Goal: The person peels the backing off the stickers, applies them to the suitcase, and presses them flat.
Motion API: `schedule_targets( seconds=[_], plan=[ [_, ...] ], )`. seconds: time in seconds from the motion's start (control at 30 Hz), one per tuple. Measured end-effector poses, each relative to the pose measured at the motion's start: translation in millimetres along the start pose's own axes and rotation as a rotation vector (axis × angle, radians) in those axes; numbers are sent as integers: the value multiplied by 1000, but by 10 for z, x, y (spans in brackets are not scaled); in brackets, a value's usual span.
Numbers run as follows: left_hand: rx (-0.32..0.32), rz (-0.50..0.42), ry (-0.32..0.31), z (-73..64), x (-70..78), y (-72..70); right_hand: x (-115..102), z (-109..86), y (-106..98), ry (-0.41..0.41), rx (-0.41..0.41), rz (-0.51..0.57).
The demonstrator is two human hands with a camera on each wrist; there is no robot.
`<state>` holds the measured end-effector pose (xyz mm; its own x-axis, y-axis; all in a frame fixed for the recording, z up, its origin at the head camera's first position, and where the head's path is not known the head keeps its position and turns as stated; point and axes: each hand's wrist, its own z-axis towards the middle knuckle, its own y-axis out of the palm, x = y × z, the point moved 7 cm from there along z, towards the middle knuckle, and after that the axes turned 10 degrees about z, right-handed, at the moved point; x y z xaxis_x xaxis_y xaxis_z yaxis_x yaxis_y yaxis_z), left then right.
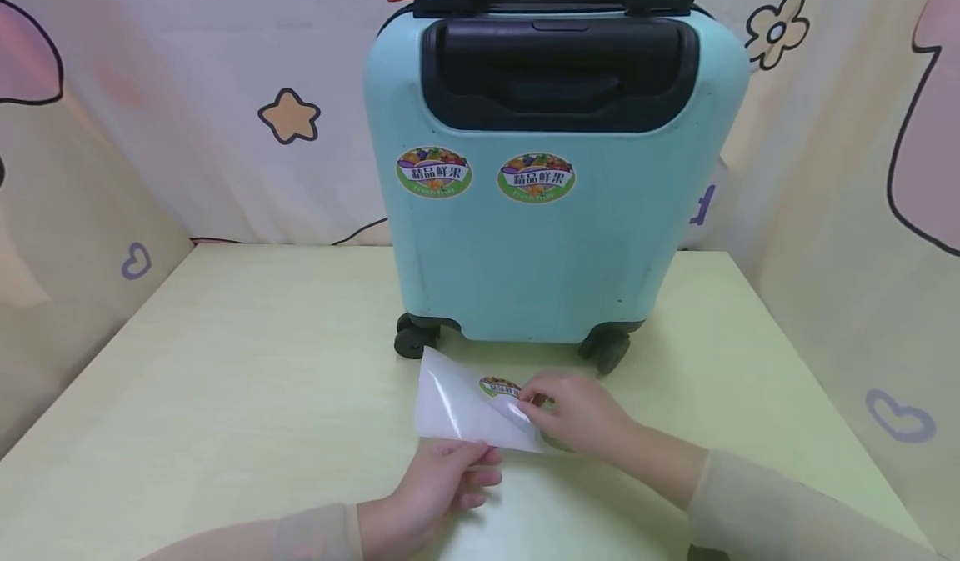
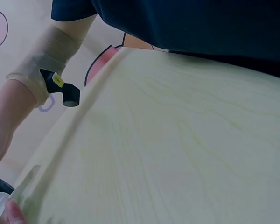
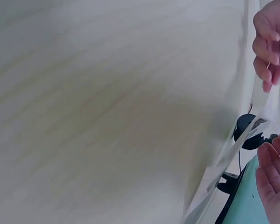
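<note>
A glossy white sticker sheet [image 1: 457, 403] with oval fruit stickers is held just above the table, tilted, below the suitcase. My left hand [image 1: 438, 490] holds its lower edge, thumb on top and fingers underneath. At the sheet's right part, my right hand [image 1: 581, 415] pinches with thumb and forefinger near one oval sticker [image 1: 498, 387], where the sheet bends. The fingers cover part of that sticker; whether it has lifted off cannot be told. In the right wrist view the sheet [image 3: 207, 179] appears edge-on. The left wrist view catches only fingertips [image 2: 15, 212].
A light blue suitcase [image 1: 540, 252] stands upright on black wheels behind the hands. Two oval fruit stickers, a left one [image 1: 434, 172] and a right one [image 1: 536, 178], are on its front. The pale table [image 1: 225, 403] is enclosed by patterned cloth [image 1: 187, 86].
</note>
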<state>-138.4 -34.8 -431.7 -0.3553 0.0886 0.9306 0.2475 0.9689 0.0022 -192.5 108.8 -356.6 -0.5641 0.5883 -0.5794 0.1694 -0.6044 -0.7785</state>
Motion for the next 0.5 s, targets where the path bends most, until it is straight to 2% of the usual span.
schedule_targets(
  seconds=[0.33,0.5],
  plan=[
    [2,-93,-46,-13,-70,12,113,-5,-139,31,51,-36],
    [0,-132,-53,-19,-85,-5,152,-2,-218,45,101,4]
  ],
)
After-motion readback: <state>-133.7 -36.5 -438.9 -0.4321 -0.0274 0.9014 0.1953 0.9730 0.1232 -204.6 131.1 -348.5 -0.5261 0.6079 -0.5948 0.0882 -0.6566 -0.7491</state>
